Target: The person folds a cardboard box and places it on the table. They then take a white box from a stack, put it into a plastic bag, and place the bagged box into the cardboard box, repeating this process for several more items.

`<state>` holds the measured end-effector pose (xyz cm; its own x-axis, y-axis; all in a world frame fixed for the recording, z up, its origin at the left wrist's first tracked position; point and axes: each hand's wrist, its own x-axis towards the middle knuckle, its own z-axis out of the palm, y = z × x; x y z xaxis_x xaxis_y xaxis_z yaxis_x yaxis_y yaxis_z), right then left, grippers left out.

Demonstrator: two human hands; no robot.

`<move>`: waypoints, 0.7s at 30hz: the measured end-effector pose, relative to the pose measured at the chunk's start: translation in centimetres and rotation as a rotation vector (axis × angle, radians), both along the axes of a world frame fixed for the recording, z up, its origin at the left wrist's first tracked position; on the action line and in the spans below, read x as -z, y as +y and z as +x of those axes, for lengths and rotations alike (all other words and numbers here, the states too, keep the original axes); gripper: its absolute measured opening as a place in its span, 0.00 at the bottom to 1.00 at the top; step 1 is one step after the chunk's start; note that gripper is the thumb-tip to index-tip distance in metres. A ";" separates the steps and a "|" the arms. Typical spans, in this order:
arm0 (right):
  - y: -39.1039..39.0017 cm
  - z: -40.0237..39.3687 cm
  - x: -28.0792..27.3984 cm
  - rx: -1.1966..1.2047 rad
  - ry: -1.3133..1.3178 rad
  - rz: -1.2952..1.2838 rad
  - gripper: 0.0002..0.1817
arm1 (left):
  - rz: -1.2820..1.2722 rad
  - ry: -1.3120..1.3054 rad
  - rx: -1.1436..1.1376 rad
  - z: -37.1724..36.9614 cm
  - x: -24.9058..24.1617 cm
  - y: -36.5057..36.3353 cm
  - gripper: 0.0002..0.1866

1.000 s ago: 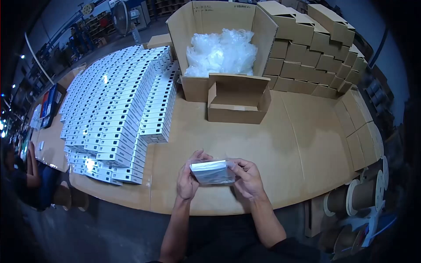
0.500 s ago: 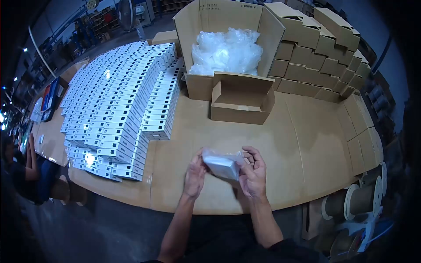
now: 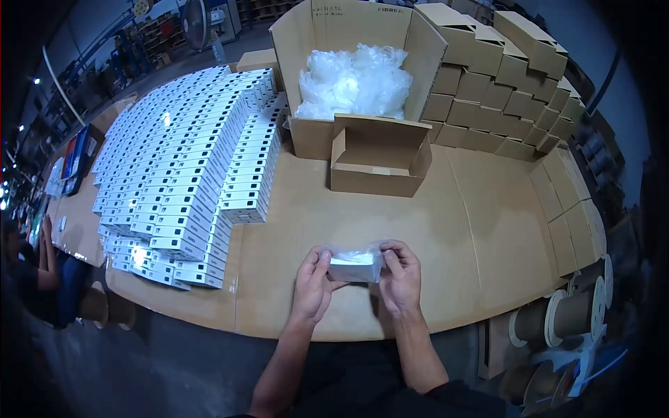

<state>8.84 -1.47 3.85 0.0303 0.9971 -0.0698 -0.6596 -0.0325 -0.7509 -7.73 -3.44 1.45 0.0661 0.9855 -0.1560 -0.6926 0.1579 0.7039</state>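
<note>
A small white box in a clear plastic bag is held level above the cardboard-covered table, near its front edge. My left hand pinches its left end, thumb on top. At the other end, my right hand grips the bag between thumb and fingers. Loose plastic film shows along the far edge of the box. Beyond my hands stands an open brown carton with its lid flap raised.
Stacked white boxes cover the table's left side. Behind the carton, a large cardboard box holds clear plastic bags. Brown cartons are piled at back right. Cable spools stand lower right. Another person is at far left.
My left hand has closed on the left end of the bagged box. The box has turned from tilted to level, and both hands now grip it.
</note>
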 end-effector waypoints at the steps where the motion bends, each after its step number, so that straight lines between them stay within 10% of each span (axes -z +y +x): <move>1: 0.0 0.3 0.1 -0.045 -0.041 -0.041 0.08 | 0.005 0.004 -0.028 0.0 -0.1 0.0 0.12; 8: -0.7 -0.3 -1.8 -0.129 -0.583 0.026 0.15 | 0.008 0.259 -0.209 0.5 -1.5 -0.2 0.11; 21: -0.4 -1.0 -2.2 0.052 -0.731 0.156 0.08 | 0.005 0.326 -0.260 1.2 2.0 0.2 0.11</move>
<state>7.83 -1.86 6.08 0.0624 0.9897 0.1288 0.0111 0.1284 -0.9917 -6.54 -3.22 -0.52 -0.2371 0.9637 -0.1226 -0.4497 0.0030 0.8932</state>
